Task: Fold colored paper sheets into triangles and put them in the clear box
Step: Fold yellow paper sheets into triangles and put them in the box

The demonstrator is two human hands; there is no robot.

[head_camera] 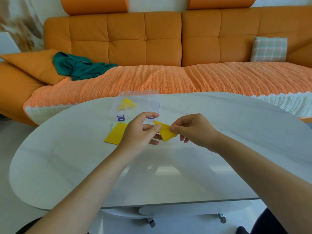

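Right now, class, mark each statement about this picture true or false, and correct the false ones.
1. The left hand and the right hand both hold a folded triangle. True.
2. The clear box holds three triangles. False: only one yellow triangle lies in it.
3. A flat yellow sheet lies on the table. True.
4. The cloth on the sofa is red. False: it is green.
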